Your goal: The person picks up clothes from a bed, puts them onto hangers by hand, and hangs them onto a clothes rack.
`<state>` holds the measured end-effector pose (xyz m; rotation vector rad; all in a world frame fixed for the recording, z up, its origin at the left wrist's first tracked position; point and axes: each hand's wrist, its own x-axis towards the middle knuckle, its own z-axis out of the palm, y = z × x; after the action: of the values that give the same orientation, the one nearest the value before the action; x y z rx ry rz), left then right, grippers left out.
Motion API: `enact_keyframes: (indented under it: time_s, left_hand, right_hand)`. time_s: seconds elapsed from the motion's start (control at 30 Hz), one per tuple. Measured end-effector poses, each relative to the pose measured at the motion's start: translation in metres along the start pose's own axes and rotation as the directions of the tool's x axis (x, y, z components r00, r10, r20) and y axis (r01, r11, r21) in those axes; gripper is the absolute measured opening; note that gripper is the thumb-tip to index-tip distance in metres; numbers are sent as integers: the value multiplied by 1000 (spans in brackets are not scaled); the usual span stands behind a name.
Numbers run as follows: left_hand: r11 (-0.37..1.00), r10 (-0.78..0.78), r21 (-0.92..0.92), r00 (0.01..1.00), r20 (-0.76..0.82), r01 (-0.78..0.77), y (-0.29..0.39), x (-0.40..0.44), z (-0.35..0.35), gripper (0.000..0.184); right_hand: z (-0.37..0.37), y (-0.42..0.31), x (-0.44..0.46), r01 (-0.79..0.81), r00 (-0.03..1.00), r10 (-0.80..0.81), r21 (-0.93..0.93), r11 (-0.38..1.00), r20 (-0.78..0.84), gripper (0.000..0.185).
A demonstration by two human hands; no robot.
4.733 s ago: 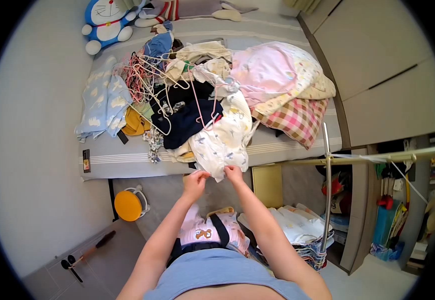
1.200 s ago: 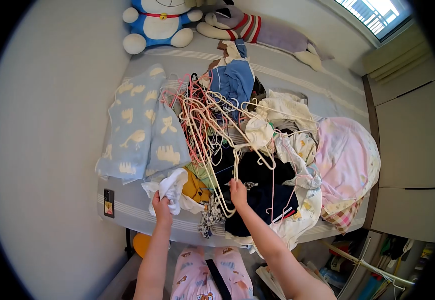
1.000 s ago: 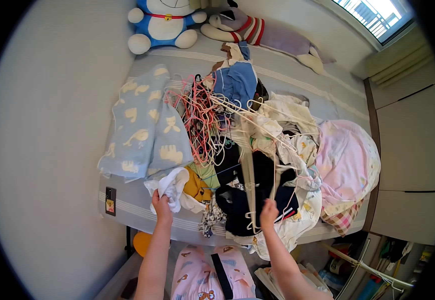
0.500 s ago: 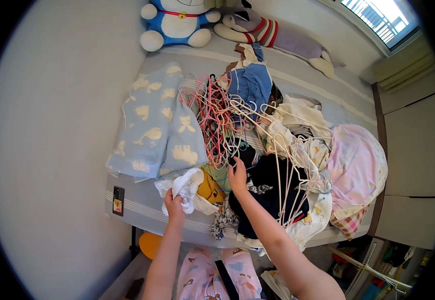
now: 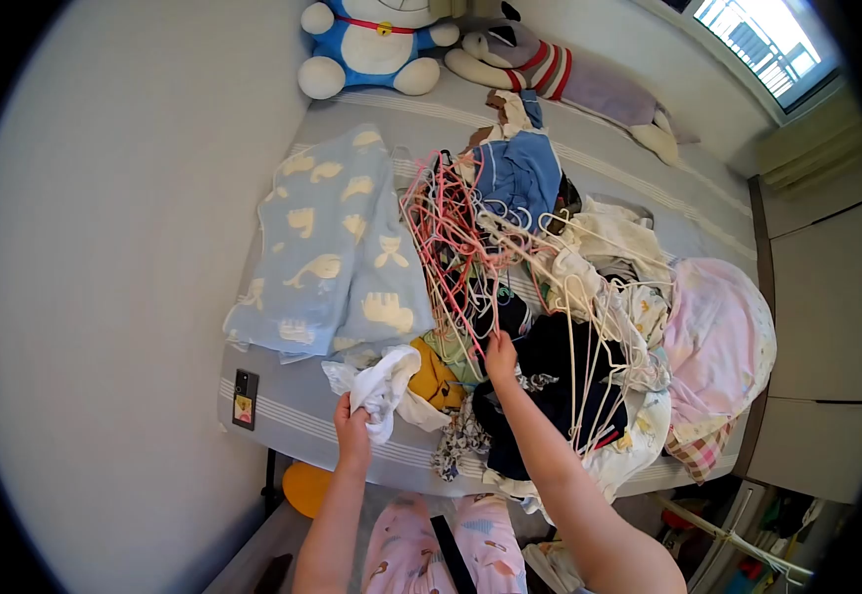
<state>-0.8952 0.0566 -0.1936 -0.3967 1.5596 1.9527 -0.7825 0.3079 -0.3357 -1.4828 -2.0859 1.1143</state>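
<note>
My left hand (image 5: 353,428) is closed on a white cloth garment (image 5: 387,388), bunched up near the bed's front edge. My right hand (image 5: 499,358) is closed around the lower end of a pink hanger (image 5: 495,305), at the near side of a tangled heap of pink and red hangers (image 5: 446,223). Beside the white garment lies a mustard-yellow garment (image 5: 436,378). Dark clothing (image 5: 550,346) spreads just right of my right hand, with several cream hangers (image 5: 577,366) on top of it.
On the left lies a pale blue animal-print blanket (image 5: 317,247), with a phone (image 5: 245,399) near the front corner. A pink cloth bundle (image 5: 713,322) sits at right. Behind are a blue garment (image 5: 520,173), a blue plush toy (image 5: 376,49) and a long grey plush (image 5: 599,89).
My right hand has closed on a pink hanger and come slightly nearer, shifting part of the hanger heap. The left hand still holds the white garment. The whole view has shifted a little.
</note>
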Motion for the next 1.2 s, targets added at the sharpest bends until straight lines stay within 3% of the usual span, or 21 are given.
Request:
enact_keyframes:
  time_s: [0.03, 0.17, 0.23, 0.3, 0.33, 0.37, 0.43, 0.47, 0.5, 0.53, 0.57, 0.67, 0.77, 0.8, 0.83, 0.9, 0.93, 0.97, 1.03, 1.1, 1.2]
  left_hand:
    - [1000, -10, -1, 1000, -8, 10, 1, -4, 4, 22]
    - [996, 15, 88, 999, 52, -20, -16, -3, 3, 25]
    - [990, 32, 135, 994, 102, -46, -20, -6, 3, 27]
    - [977, 37, 204, 991, 125, -63, -22, -9, 2, 30]
    - [969, 40, 237, 990, 134, -72, -22, -12, 1, 31]
    - [965, 40, 250, 989, 142, -75, -23, -16, 0, 32]
    - [957, 39, 278, 988, 151, -80, -21, -22, 0, 33]
    - [956, 35, 282, 987, 159, -79, -20, -25, -1, 33]
    - [955, 30, 288, 985, 167, -78, -18, -28, -1, 33]
    - [953, 25, 293, 984, 177, -77, -17, -31, 0, 34]
    - [953, 22, 293, 982, 187, -77, -18, -33, 0, 34]
    - [958, 22, 276, 976, 217, -83, -15, -38, 7, 34]
    - [963, 24, 256, 972, 233, -85, -18, -30, 11, 34]
    - [960, 14, 268, 973, 230, -77, -21, -26, 12, 33]
    - [957, 3, 281, 974, 226, -68, -22, -22, 13, 33]
    - [959, 5, 276, 975, 221, -68, -24, -14, 16, 35]
    - [961, 7, 269, 977, 214, -66, -24, -11, 19, 37]
    - [961, 3, 268, 977, 215, -62, -23, -8, 20, 36]
    - [963, -6, 265, 976, 216, -53, -17, -1, 26, 36]
    - [962, -9, 268, 977, 211, -49, -16, 10, 28, 37]
    - [967, 9, 246, 979, 202, -60, -23, 31, 27, 39]
  right_hand:
    - [-17, 11, -19, -42, 995, 37, -51, 998, -91, 20]
    - [-100, 48, -96, -52, 998, 49, -71, 996, -44, 25]
    - [-131, 66, -134, -183, 983, 185, -153, 971, -1, 26]
    - [-156, 70, -171, -53, 998, 37, -333, 941, -52, 24]
    - [-166, 70, -183, 106, 989, -138, -384, 917, -55, 25]
    - [-173, 70, -193, 168, 969, -227, -407, 898, -101, 26]
    - [-185, 62, -209, 176, 950, -265, -419, 891, -165, 23]
    - [-183, 61, -216, 41, 987, -48, -47, 998, -153, 21]
    - [-180, 54, -222, -124, 986, 152, 324, 938, -62, 20]
    - [-180, 47, -225, -178, 983, 176, 429, 885, 45, 21]
    - [-183, 42, -230, -221, 974, 166, 486, 846, 154, 23]
    - [-182, 34, -233, -305, 951, 216, 577, 757, 220, 23]
    - [-179, 50, -223, -341, 924, 163, 553, 761, 346, 24]
    - [-178, 55, -217, -274, 923, 131, 379, 884, 362, 25]
    - [-177, 60, -211, 172, 960, -167, -6, 985, 224, 35]
    - [-175, 46, -201, 221, 966, -251, -310, 925, -59, 46]
    - [-168, 45, -193, 85, 980, -124, -239, 967, -153, 50]
    - [-160, 43, -181, 60, 946, -150, -298, 953, -288, 47]
    - [-152, 8, -149, 37, 909, -158, -303, 952, -385, 45]
    - [-132, -20, -112, 227, 876, -306, -240, 944, -373, 37]
    - [-84, -55, -53, 341, 926, -332, 20, 940, -178, 27]
